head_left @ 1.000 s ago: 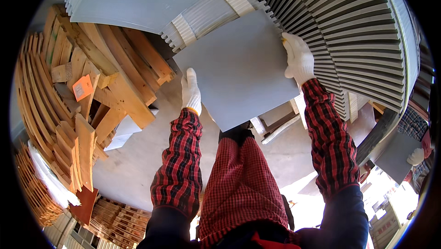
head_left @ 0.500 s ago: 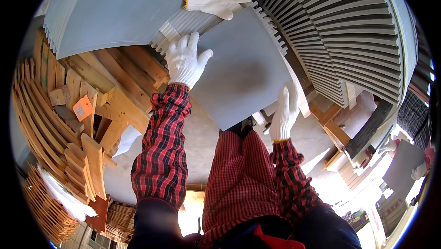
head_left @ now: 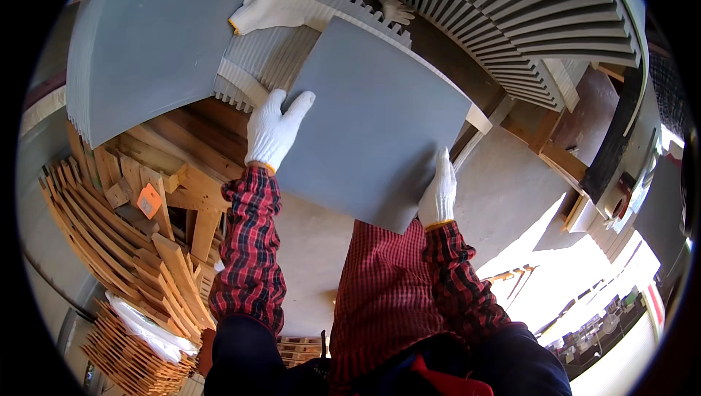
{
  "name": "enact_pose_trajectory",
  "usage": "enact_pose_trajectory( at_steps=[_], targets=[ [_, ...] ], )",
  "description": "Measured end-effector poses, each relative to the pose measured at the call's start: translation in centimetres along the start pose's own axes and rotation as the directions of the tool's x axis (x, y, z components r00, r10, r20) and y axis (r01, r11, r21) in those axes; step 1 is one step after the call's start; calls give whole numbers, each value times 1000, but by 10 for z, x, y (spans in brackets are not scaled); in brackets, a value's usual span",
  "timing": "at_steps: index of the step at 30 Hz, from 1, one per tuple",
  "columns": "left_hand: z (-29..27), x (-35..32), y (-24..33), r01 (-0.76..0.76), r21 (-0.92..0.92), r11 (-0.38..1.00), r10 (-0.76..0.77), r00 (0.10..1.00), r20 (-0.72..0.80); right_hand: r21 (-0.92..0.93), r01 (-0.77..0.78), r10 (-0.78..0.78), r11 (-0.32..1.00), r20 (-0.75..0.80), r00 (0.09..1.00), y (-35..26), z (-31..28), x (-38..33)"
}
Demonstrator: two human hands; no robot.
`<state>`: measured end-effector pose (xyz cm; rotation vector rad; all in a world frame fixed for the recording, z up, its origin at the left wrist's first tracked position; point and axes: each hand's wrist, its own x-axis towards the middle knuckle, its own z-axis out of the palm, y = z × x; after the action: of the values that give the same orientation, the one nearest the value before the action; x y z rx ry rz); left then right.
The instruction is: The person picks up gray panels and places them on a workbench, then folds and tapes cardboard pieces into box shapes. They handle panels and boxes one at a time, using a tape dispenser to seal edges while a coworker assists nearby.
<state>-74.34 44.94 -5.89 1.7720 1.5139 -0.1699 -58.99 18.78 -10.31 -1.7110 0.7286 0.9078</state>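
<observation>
Touching a flat gray panel (head_left: pixel 376 118) with both white-gloved hands, in front of the body, with its lowest corner overlapping a red checked apron (head_left: pixel 383 286). Keeping the left hand (head_left: pixel 272 132) at the panel's left edge, with the thumb parted from the fingers and its tip over the panel's surface. Cannot tell about any firm grip there. Setting the right hand (head_left: pixel 438 193) upright along the panel's lower right edge, with fingers straight and close together. Cannot tell about any grip beneath that edge either. Wearing red-and-black plaid sleeves (head_left: pixel 252 250) on both forearms.

Just beyond the panel's upper left, showing a white glove (head_left: pixel 274 2) with spread fingers and a yellow cuff; cannot tell whether worn or loose. Beyond the panel's top edge, showing a second pale glove (head_left: pixel 396 10), small and partly hidden. To the panel's left, standing near the glove's cuff, a stack of larger gray sheets (head_left: pixel 153 42). Below that stack and well left of the panel, lying in rows, wooden boards (head_left: pixel 128 232), with an orange tag (head_left: pixel 150 200) among them. To the panel's upper right, rising in long ridges, gray slats (head_left: pixel 496 9). Below the panel, showing in part, a pale floor (head_left: pixel 314 250).
</observation>
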Motion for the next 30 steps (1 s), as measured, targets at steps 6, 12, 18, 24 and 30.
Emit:
enact_pose_trajectory(
  at_steps=[6,12,18,24,30],
  targets=[
    [81,-169,47,167,-498,851,-80,978,193,-286,161,-186,945,-62,981,-66,-189,-36],
    [159,-318,103,133,-554,822,29,961,274,-393,314,-400,864,-158,903,-87,-370,-85],
    [222,-417,163,-14,-450,893,193,916,353,-304,373,-455,877,-274,847,-45,-527,-92],
    [264,-465,223,-269,-219,938,339,845,413,-142,334,-362,932,-379,851,-27,-613,-111],
    [287,-473,259,-464,-101,880,459,779,427,-23,242,-235,970,-346,908,-2,-652,-96]
  ],
)
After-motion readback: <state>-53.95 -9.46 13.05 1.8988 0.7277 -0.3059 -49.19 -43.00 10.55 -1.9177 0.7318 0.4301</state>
